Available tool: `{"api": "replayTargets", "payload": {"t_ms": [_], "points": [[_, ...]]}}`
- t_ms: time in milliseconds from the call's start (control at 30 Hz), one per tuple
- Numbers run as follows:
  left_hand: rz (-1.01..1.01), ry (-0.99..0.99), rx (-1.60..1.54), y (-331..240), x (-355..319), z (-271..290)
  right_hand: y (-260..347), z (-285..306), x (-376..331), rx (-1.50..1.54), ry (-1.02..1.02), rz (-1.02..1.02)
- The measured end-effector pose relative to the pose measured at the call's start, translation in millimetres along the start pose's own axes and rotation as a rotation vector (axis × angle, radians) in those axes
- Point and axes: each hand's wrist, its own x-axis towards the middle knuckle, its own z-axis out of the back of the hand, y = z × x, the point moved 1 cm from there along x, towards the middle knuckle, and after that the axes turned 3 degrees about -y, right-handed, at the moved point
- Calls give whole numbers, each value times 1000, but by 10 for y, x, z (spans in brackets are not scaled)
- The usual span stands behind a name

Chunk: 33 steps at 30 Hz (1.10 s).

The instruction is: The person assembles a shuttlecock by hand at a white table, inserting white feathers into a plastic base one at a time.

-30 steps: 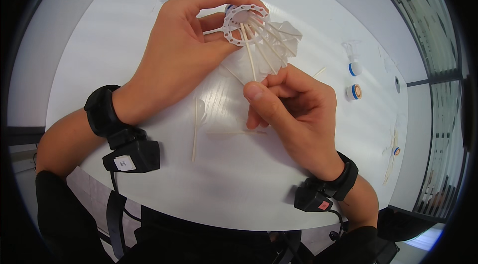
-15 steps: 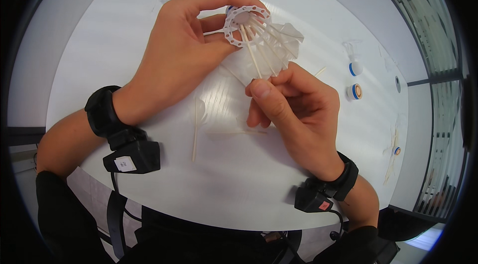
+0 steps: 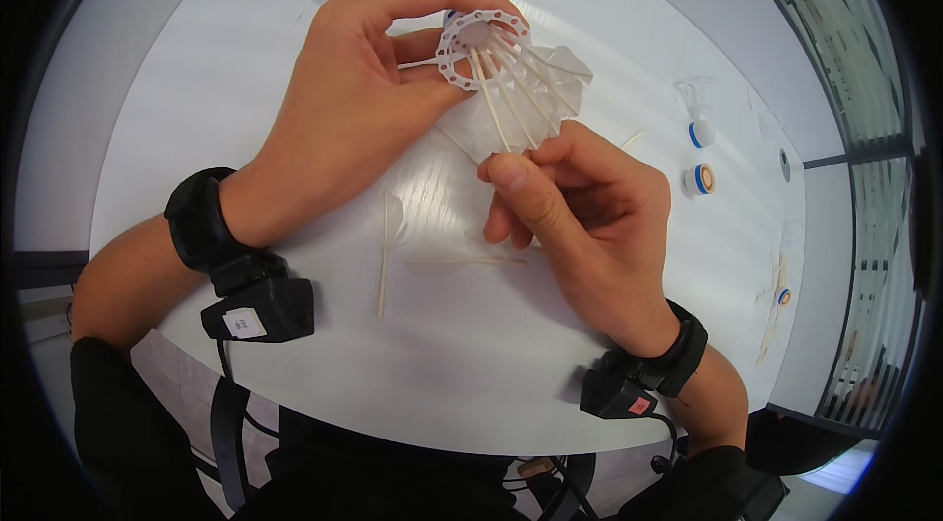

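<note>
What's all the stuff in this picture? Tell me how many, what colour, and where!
Shuttlecock: one, white, between both hands
Ring with holes: one, white, by the left fingers, around the feather sticks
Loose feathers: at least two, pale, below the hands
Blue-banded tips: five, white and blue, two at the far edge, three at right
Table: one, white, under everything
Glass panels: at least two, greyish, far right
Wrist straps: two, black, one per wrist
Boxes: two, black, on the straps
Sleeves: two, black, bottom corners
Left hand: one, bare, upper middle
Right hand: one, bare, centre right
</note>
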Motion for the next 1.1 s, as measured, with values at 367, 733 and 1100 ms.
{"api": "replayTargets", "payload": {"t_ms": [367,733,1100], "points": [[-46,-23,-9,31,-1,-3,49,7,-16,67,12,-27],[-78,-36,22,28,-20,-2,6,-4,-22,-17,17,-37],[-94,-35,27,14,-14,-13,14,22,-21,70,18,-29]]}}
